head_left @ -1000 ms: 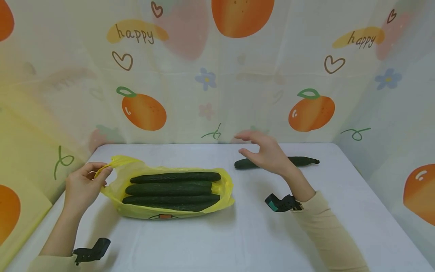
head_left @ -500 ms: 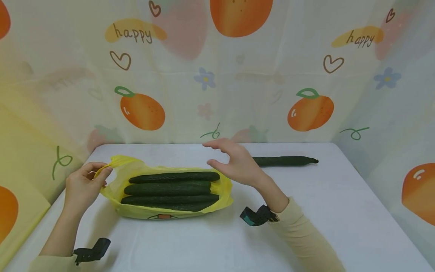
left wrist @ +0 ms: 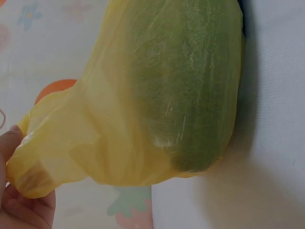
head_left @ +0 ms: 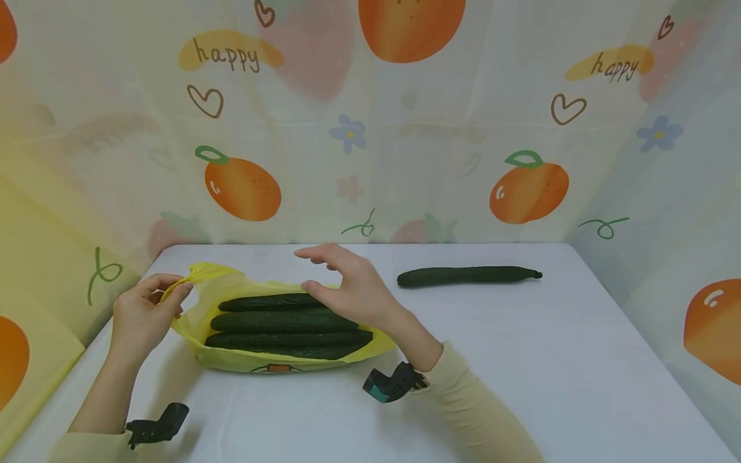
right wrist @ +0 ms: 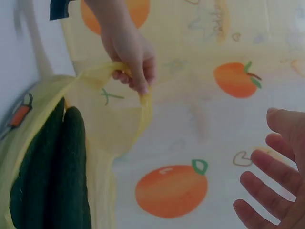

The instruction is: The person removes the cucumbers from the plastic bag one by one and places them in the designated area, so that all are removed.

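In the head view my left hand [head_left: 139,318] pinches the edge of a thin yellow plastic bag [head_left: 231,365] at its left end, lifting that corner. Several dark green cucumbers [head_left: 283,320] lie side by side inside the bag, its mouth spread upward around them. Over the bag's right part hovers my right hand [head_left: 365,292], thumb and fingers apart and nothing between them, covering the right ends of some cucumbers. The right wrist view shows its spread fingers [right wrist: 267,169] apart from the bag. Through the bag film, the left wrist view shows green cucumbers [left wrist: 190,86].
A single cucumber [head_left: 469,276] lies at the back right of the white table [head_left: 550,360], outside the bag. A printed cloth [head_left: 405,128] with oranges and hearts hangs right behind the table and along its sides.
My right hand has moved left from in front of the lone cucumber to above the bag, its fingers staying apart. The left hand keeps its pinch on the bag in the same place.
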A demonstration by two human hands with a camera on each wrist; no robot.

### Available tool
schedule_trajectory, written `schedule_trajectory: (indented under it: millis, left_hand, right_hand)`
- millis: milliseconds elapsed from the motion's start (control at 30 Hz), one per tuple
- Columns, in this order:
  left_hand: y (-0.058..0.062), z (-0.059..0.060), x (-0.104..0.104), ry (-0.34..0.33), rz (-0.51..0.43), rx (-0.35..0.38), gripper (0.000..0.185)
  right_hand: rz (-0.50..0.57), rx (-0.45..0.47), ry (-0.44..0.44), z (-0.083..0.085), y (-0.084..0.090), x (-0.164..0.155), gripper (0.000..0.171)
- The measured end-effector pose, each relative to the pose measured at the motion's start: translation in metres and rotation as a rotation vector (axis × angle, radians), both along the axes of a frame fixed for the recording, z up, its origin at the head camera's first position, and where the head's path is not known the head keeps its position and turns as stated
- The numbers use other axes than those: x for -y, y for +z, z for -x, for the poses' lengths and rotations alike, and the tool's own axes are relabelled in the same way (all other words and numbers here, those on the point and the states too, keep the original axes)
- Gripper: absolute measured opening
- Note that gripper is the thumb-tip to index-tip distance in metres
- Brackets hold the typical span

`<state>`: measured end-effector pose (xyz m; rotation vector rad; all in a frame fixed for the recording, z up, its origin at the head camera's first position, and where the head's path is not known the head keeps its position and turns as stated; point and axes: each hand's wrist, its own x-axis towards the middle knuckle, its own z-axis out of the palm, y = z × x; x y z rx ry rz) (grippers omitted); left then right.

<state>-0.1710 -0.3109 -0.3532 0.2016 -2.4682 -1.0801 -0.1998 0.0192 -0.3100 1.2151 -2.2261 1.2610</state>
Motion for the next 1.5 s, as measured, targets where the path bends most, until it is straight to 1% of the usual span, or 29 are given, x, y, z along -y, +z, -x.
schedule_trajectory:
  millis: [133,267,500,700,833,967,1100,1200,1367,1500]
  left_hand:
    - [0.000,0.000,-0.001,0.000,0.006,0.001,0.024]
    - [0.000,0.001,-0.001,0.000,0.005,0.005,0.025]
    - [-0.001,0.000,-0.002,-0.004,0.000,0.012,0.024]
    - [0.000,0.001,-0.002,-0.003,0.003,0.020,0.027]
    - [0.001,0.001,-0.001,-0.002,-0.001,0.028,0.027]
    - [0.001,0.000,-0.002,-0.004,-0.004,0.039,0.025]
    - [0.000,0.000,-0.002,-0.004,0.002,0.045,0.027]
    - [0.000,0.000,-0.002,0.000,0.005,0.044,0.027]
    - [-0.001,0.000,-0.002,-0.007,-0.009,0.026,0.023]
    - [-0.002,0.000,-0.002,-0.012,-0.018,0.023,0.021]
  right_hand:
    - [0.007,0.039,0.012,-0.001,-0.006,0.012,0.040]
    - [-0.012,0.098,0.009,-0.002,-0.016,0.021,0.040]
    - [-0.090,0.198,-0.003,0.003,-0.038,0.034,0.041]
    - [-0.155,0.239,-0.035,0.007,-0.056,0.039,0.042]
    - [-0.187,0.278,-0.035,0.010,-0.067,0.042,0.042]
    - [-0.244,0.289,-0.039,0.013,-0.079,0.043,0.044]
    - [-0.319,0.298,-0.068,0.015,-0.087,0.044,0.045]
    - [-0.357,0.287,-0.090,0.015,-0.090,0.044,0.045]
    - [-0.383,0.264,-0.129,0.016,-0.092,0.045,0.042]
    - [-0.442,0.254,-0.175,0.015,-0.094,0.046,0.041]
